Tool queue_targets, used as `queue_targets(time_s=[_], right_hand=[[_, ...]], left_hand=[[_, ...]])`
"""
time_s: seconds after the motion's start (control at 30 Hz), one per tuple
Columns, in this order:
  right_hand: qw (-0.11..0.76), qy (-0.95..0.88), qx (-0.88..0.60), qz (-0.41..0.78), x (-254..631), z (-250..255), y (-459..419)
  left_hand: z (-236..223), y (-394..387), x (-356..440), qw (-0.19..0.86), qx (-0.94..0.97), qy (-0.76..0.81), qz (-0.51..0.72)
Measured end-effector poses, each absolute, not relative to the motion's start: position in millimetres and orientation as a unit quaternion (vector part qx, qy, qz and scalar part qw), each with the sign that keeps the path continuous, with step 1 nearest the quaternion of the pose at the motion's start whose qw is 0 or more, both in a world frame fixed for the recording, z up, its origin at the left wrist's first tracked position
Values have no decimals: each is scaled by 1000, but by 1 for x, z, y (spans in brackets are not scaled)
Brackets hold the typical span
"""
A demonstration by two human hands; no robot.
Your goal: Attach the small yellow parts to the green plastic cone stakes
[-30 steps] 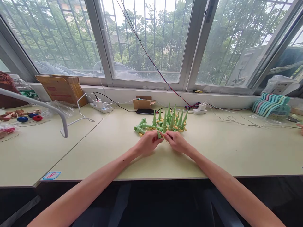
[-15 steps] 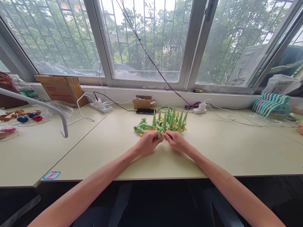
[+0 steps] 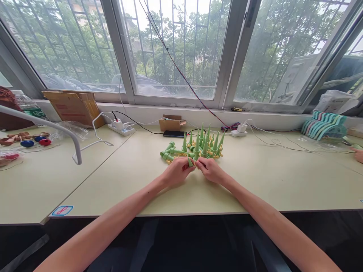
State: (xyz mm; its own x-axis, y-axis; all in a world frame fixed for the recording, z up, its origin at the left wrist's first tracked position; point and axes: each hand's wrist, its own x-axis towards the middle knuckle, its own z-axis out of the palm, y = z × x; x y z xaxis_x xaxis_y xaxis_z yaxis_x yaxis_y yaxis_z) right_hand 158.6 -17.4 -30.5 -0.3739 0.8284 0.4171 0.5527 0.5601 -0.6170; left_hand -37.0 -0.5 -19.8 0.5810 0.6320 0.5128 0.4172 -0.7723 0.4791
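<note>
My left hand (image 3: 178, 170) is closed around a green plant watering spike (image 3: 190, 162), whose pointed tip shows above the fingers. Pressed close beside it, my right hand (image 3: 211, 169) pinches at the small yellow valve end (image 3: 195, 163) of the same spike. Fingers cover most of that yellow part. Just beyond my hands stand several more green spikes (image 3: 208, 138) with yellow valves, points up. A few others (image 3: 169, 152) lie on their sides to the left of these.
Behind the spikes are a black phone (image 3: 174, 133) and a small cardboard box (image 3: 171, 123). Power strips (image 3: 121, 129) and cables run along the sill. A white bent tube (image 3: 66, 134) juts in from the left. Teal hangers (image 3: 324, 126) and another person's hand (image 3: 358, 155) are at right.
My hands keep almost the same place and grip, with only a slight shift of the right fingers. The other person's hand at the right edge has moved a little.
</note>
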Motion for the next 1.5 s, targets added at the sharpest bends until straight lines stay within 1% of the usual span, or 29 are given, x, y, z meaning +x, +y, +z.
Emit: queue_targets(time_s=[1.5], right_hand=[[354,-809,-432,185,159,-27,-19]], left_hand=[[-18,0,-37,161,879,296,337]])
